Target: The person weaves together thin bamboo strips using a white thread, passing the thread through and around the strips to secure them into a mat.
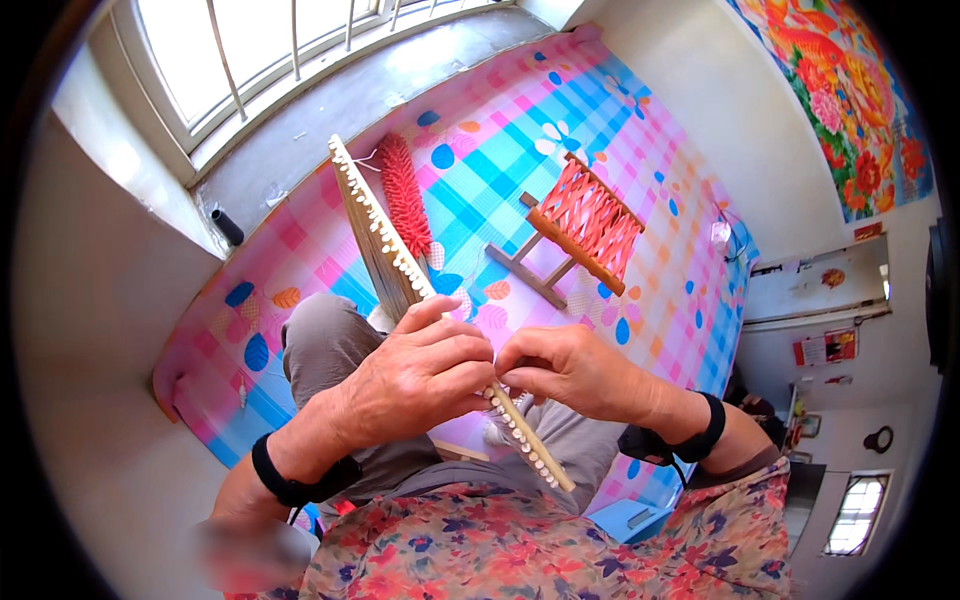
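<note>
A long wooden strip (pixel 380 228) with a row of small white bead-like knobs along it runs from the far left, under my hands, to my lap. My left hand (pixel 425 372) is closed over its middle, with the fingers curled down around it. My right hand (pixel 572 370) is beside it, closed in a pinch at the row of white knobs. What the pinched fingertips hold is too small and hidden to tell. The near end (pixel 530 448) of the strip, also lined with white knobs, sticks out below my hands over my lap.
I sit on a bed covered with a checked pink and blue sheet (pixel 500 175). A fluffy red bundle (pixel 403 195) lies beside the strip's far end. Farther right is a tipped wooden stool (pixel 590 225) with a red woven seat. A barred window and sill (pixel 350 110) border the far left.
</note>
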`<action>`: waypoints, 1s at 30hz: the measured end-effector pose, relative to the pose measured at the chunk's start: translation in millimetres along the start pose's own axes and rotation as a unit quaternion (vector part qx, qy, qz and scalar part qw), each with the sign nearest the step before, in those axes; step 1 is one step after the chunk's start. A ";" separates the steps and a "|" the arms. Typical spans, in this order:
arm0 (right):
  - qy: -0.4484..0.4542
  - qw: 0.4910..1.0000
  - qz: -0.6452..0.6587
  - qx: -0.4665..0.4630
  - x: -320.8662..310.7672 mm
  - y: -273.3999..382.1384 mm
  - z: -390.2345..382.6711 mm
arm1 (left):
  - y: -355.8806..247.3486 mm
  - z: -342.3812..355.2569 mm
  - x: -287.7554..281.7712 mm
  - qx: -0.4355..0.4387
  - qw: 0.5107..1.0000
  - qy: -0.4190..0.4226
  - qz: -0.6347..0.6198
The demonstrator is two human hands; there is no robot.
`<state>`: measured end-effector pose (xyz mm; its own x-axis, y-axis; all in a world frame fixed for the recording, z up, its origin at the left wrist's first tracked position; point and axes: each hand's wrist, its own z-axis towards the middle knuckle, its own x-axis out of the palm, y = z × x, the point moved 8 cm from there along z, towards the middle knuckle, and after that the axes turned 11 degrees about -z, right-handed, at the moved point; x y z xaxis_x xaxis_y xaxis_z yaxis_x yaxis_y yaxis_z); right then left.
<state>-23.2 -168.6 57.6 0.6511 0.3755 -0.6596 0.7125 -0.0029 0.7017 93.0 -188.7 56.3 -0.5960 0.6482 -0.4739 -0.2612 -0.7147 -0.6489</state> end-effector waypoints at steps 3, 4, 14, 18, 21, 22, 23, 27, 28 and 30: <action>0.128 0.981 0.084 0.120 17.1 -15.5 1.5 | -1.6 -0.2 -4.6 -0.005 1.000 -0.005 0.005; 0.125 0.981 0.091 0.118 18.3 -20.6 3.0 | -0.1 -0.6 -4.2 -0.015 1.000 0.004 0.000; 0.133 0.974 -0.050 -0.174 17.8 -1.2 8.1 | 3.6 7.3 4.8 -0.036 0.995 0.092 0.003; 0.153 0.964 -0.053 -0.210 20.2 6.5 7.6 | 5.0 2.5 4.0 -0.039 0.995 0.094 0.005; 0.166 0.961 -0.089 -0.204 20.4 6.9 2.0 | 5.4 3.0 9.2 -0.035 0.994 0.099 -0.007; 0.166 0.958 -0.103 -0.210 20.2 5.9 -0.3 | 4.8 4.1 10.1 -0.031 0.995 0.096 -0.009; 0.164 0.959 -0.099 -0.211 20.2 3.9 -1.1 | 5.4 4.9 10.9 -0.033 0.994 0.100 -0.010; 0.137 0.963 -0.081 -0.218 11.9 -0.4 -8.9 | 6.5 9.3 14.4 -0.037 0.993 0.111 -0.034; 0.141 0.963 -0.089 -0.211 11.4 -3.1 -11.3 | 6.2 9.8 15.6 -0.035 0.992 0.115 -0.038; 0.131 0.965 -0.087 -0.208 7.3 -5.3 -14.9 | 6.5 10.2 16.0 -0.034 0.992 0.115 -0.040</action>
<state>-26.1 -152.1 53.1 0.4033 0.5588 -0.7246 0.6028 0.4336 0.6698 74.1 -185.7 50.6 -0.3842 0.7509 -0.5372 -0.2442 -0.6438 -0.7252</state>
